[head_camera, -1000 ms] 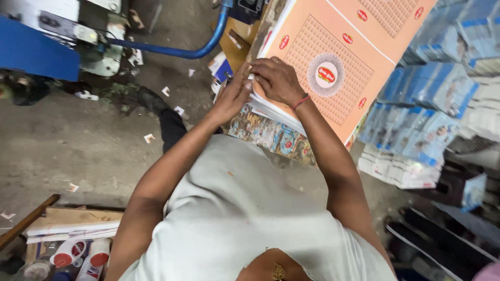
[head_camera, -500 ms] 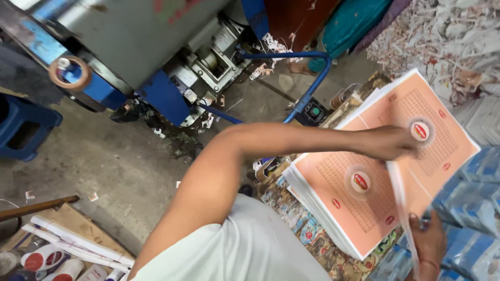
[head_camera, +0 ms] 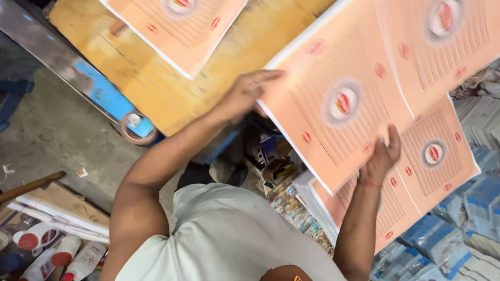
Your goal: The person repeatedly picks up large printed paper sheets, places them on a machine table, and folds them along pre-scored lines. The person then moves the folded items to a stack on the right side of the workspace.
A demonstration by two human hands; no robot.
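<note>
Both hands grip one lifted bundle of orange printed sheets (head_camera: 338, 104): left hand (head_camera: 245, 93) at its near edge, right hand (head_camera: 380, 158) underneath; one sheet (head_camera: 177, 26) already lies on the wooden table (head_camera: 250, 47), a stack (head_camera: 416, 203) remains below

At the centre of the frame the left hand (head_camera: 245, 93) grips the near edge of a lifted batch of orange printed sheets (head_camera: 338, 104), while the right hand (head_camera: 380, 158) holds it from beneath at lower right. Below sits the stack of orange sheets (head_camera: 416, 187). Another orange sheet (head_camera: 177, 26) lies on the yellow wooden counter (head_camera: 250, 41) at the top. White bottles with red caps (head_camera: 52, 255) crowd the lower left corner.
</note>
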